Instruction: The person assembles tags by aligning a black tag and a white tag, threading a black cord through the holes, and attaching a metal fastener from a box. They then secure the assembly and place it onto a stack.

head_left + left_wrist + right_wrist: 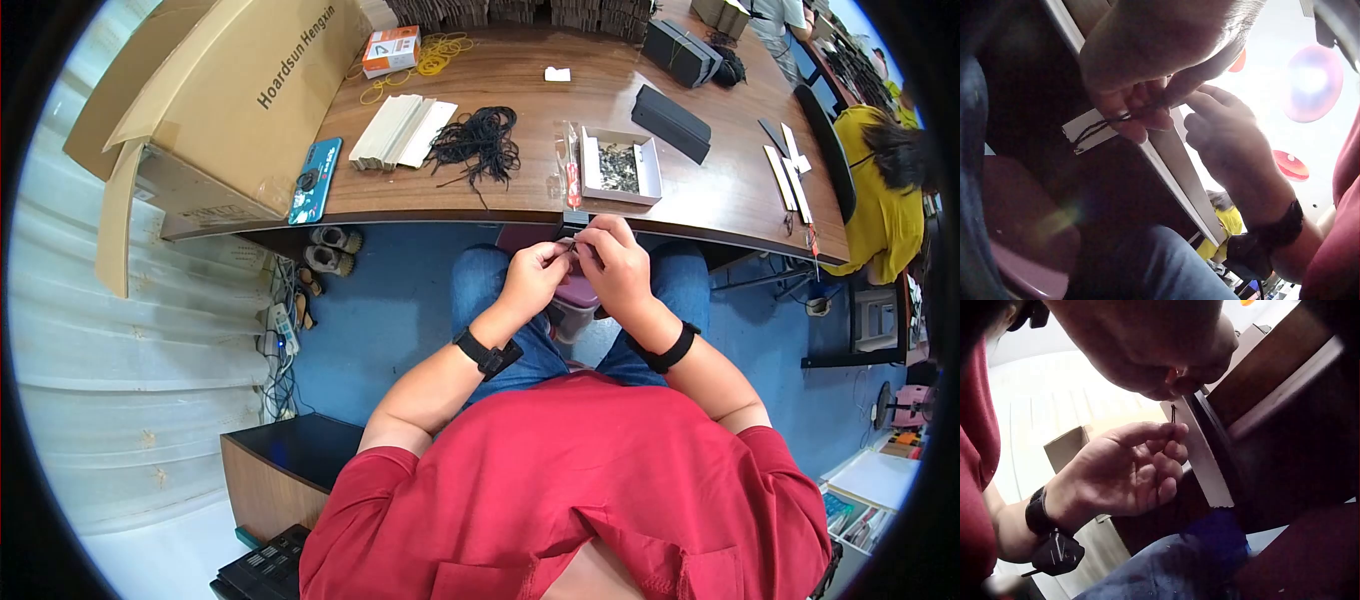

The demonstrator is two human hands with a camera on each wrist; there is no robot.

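Over the lap, at the table's front edge, my left hand (535, 277) and right hand (622, 270) meet fingertip to fingertip. A thin black cord (1092, 129) hangs in a loop from the left fingers, which pinch it. In the right wrist view, a short length of the cord (1173, 415) rises from between the left thumb and forefinger toward the right hand. The right fingertips are curled together at its upper end; what they pinch is partly hidden. Beside the fingers is a narrow strip of card, pale in the right wrist view (1205, 456) and dark in the head view (573, 222).
On the table stand a white box of small dark pieces (622, 168), a bundle of black cords (478, 145), a pale card stack (395, 132) and dark card stacks (672, 122). A large carton (235, 110) is at left. A person in yellow (868, 190) sits at right.
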